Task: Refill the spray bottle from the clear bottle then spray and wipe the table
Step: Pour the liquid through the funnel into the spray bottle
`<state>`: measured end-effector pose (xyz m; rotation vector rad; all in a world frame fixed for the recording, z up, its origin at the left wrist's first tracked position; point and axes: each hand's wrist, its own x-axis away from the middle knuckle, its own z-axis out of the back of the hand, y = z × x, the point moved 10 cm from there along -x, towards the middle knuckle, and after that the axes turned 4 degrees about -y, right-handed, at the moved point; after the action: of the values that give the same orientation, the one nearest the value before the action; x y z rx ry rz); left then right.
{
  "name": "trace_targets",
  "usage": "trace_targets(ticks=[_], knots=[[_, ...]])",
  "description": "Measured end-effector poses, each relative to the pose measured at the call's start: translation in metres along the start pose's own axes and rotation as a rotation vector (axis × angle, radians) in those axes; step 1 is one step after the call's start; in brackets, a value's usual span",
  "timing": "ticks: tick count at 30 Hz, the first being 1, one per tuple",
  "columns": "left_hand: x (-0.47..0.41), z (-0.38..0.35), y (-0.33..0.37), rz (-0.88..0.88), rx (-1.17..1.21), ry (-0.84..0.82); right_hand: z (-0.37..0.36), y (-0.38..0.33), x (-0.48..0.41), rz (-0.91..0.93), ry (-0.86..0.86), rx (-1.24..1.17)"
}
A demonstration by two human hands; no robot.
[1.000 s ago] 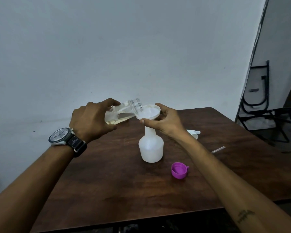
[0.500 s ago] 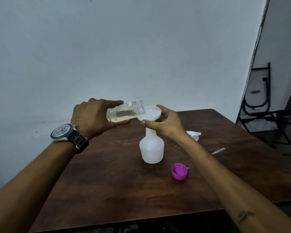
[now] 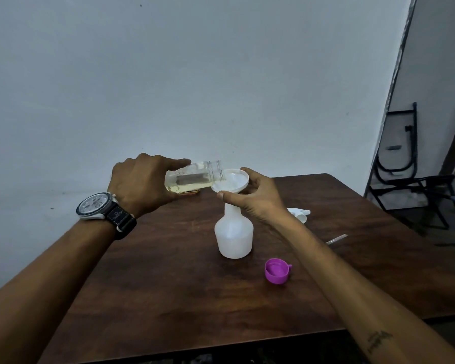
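Note:
A white spray bottle body (image 3: 233, 236) stands upright near the middle of the dark wooden table (image 3: 168, 298), with a white funnel (image 3: 233, 181) in its neck. My right hand (image 3: 258, 198) pinches the funnel's rim and stem. My left hand (image 3: 142, 185) grips a clear bottle (image 3: 195, 177) holding pale yellow liquid. It lies almost level, its open mouth over the funnel's left edge. The white spray head (image 3: 298, 214) lies on the table behind my right forearm.
A purple cap (image 3: 277, 271) lies open side up to the right of the spray bottle. A thin pale tube (image 3: 336, 239) lies beyond my right forearm. Black folded chair frames (image 3: 415, 179) stand off the table's right side. A white wall runs behind.
My left hand has tipped the clear bottle from neck-raised to nearly level and brought its mouth over the funnel. My right hand has stayed on the funnel.

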<state>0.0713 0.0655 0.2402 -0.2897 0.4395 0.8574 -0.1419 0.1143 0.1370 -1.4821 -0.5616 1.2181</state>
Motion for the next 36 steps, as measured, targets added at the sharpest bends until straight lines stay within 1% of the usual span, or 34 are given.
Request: trace_targets(ticks=[20,36], knots=[[0.0011,-0.0011,0.0003,0.012,0.021,0.004,-0.0013,-0.0036,0.0023,0.006,-0.023,-0.005],[0.0028,0.0026,0.0026,0.015,0.005,-0.004,-0.0006,0.0014,0.0009,-0.005,-0.008,-0.017]])
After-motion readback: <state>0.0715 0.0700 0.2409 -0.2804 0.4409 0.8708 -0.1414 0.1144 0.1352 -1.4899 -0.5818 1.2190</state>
